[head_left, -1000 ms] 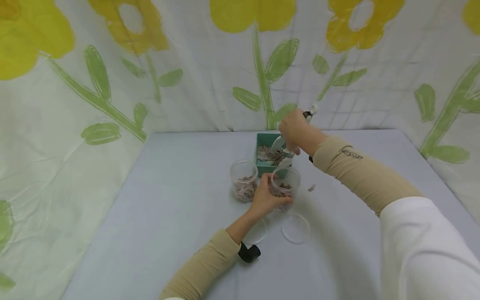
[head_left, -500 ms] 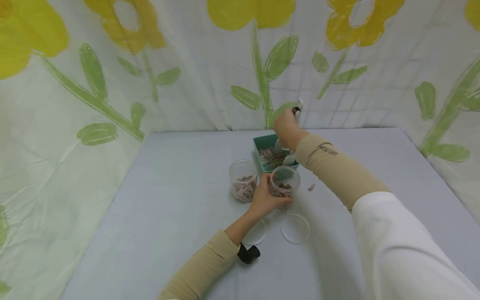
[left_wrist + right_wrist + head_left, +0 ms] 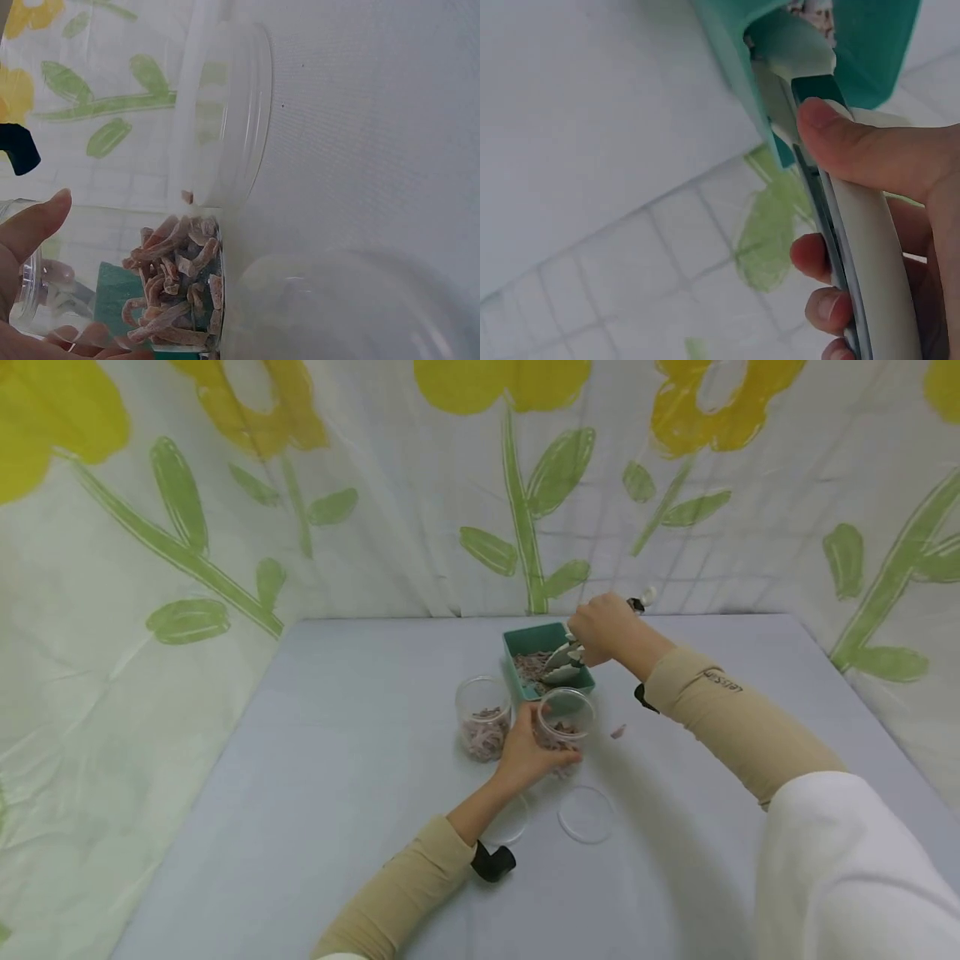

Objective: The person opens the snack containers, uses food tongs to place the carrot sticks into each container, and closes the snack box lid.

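Note:
My left hand (image 3: 525,752) grips a clear round jar (image 3: 567,717) standing on the table, its thumb and fingers curled round the wall. Brownish-pink dried strips (image 3: 176,281) fill the jar's lower part in the left wrist view. My right hand (image 3: 606,628) holds a pair of tongs (image 3: 870,255) with white handles, thumb on one arm and fingers round the other. The tongs' pale heads (image 3: 561,670) reach into a teal tray (image 3: 534,633) that holds more strips (image 3: 529,665); whether they hold any is unclear. Left of the gripped jar stands a second clear jar (image 3: 483,718), part filled with strips.
Two clear round lids (image 3: 587,815) lie on the table (image 3: 360,760) in front of the jars, one partly behind the left wrist. A stray strip (image 3: 618,732) lies right of the gripped jar. Behind the table hangs a flower-patterned curtain (image 3: 405,527).
My right hand first moved left with the tongs over the tray, then right and lower, the tong heads now lying flatter in it. The tray has turned slightly. My left hand stays on the jar.

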{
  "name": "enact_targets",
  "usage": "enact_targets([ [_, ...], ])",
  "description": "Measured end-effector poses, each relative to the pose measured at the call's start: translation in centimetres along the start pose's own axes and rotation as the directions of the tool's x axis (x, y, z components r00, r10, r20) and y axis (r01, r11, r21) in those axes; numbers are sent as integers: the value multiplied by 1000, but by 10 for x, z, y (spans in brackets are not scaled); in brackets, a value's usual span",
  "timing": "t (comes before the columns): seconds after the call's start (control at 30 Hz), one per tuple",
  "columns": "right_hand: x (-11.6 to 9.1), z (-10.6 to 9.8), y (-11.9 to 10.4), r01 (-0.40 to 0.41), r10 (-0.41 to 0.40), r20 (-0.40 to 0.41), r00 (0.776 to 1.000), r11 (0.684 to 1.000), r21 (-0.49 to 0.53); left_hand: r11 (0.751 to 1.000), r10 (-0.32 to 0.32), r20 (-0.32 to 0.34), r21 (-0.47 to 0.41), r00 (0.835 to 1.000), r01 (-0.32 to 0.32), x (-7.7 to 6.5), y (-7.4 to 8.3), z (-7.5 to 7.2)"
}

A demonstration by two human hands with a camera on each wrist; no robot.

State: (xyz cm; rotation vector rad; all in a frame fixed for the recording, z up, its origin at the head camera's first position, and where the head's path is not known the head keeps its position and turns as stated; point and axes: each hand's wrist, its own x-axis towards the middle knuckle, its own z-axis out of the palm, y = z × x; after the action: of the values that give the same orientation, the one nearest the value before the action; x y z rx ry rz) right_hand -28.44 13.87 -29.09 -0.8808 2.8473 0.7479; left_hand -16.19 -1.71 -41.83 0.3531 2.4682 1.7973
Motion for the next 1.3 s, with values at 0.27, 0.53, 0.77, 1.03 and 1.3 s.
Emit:
enact_targets([
  [0.27, -8, 23, -1, -75, 65, 48, 997, 970, 233, 1000, -26, 5, 10, 1000, 26, 0, -1, -1],
  [0.53, -13, 19, 28, -157, 101, 175, 979, 925, 346, 999, -30, -1, 16, 1000, 30, 1, -3, 5],
  [0.77, 1, 35, 17, -125, 65, 185, 981, 934, 334, 999, -34, 6, 22, 999, 34, -1, -3, 4],
  [1.03, 6, 38, 10, -128, 76, 152, 985, 921, 369, 1000, -1, -6, 11, 1000, 1, 0, -1, 0],
  [1.3, 1, 49, 4, -113, 109, 35, 993, 901, 418, 1000, -3, 16, -17, 1000, 3, 2, -1, -1],
])
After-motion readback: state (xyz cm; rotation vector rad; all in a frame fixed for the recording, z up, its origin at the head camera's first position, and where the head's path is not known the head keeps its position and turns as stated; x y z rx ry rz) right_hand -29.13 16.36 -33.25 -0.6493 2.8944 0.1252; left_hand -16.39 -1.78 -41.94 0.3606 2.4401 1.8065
